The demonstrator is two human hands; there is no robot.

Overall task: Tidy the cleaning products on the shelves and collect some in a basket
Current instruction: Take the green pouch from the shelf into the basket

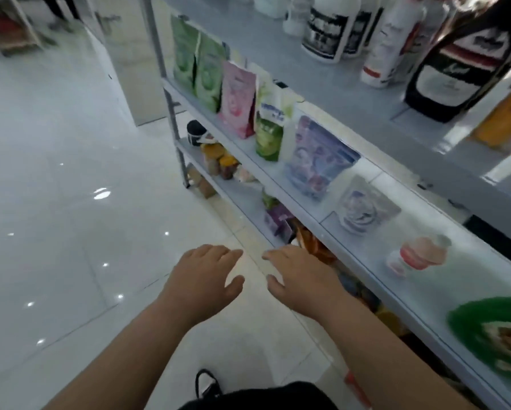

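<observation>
- The right hand (300, 273), grip released and empty, hovers just beside the orange crinkled packet (315, 247) on the grey lower shelf (236, 190); the packet lies ahead-right of it.
- The left hand (204, 273), likewise released, is the farther of the 2.

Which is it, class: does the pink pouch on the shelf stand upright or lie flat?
Upright. The pink pouch stands on its base on the shelf, beside the green pouches.
</observation>
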